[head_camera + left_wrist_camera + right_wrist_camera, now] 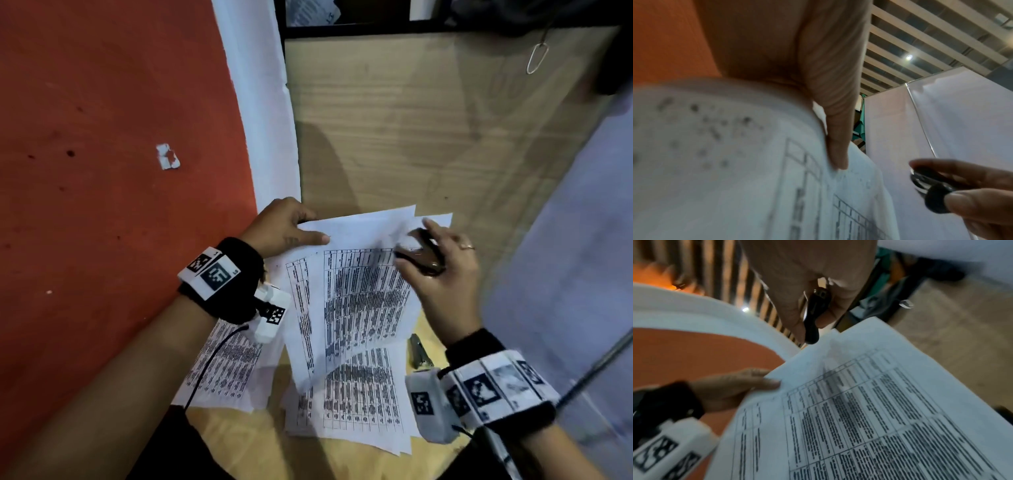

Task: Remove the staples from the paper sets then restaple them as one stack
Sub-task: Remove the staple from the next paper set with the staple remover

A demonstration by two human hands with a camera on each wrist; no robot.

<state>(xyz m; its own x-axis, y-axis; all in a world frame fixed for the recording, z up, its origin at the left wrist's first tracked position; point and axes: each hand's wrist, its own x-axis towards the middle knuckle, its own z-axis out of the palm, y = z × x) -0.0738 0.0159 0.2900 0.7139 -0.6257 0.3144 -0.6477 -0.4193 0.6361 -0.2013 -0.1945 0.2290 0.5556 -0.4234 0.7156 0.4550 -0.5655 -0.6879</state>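
Left hand [287, 224] pinches the paper set [363, 284] by its upper-left corner, likely steadying it; right hand [442, 270], fingers curled round the black staple remover [419, 253], hovers mid-frame.

matt printed paper sheets [363, 301] on a smooth wood-grain desk [428, 137]; glossy black staple remover [423, 255].

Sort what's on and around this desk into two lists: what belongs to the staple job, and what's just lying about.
Belongs to the job:
- held paper set, its corner pinched by the left hand
- black staple remover, gripped in the right hand
- paper sets on the desk
- metal stapler, beside the papers

Just lying about:
- torn paper scrap on the red surface
- wire loop hanging above the desk
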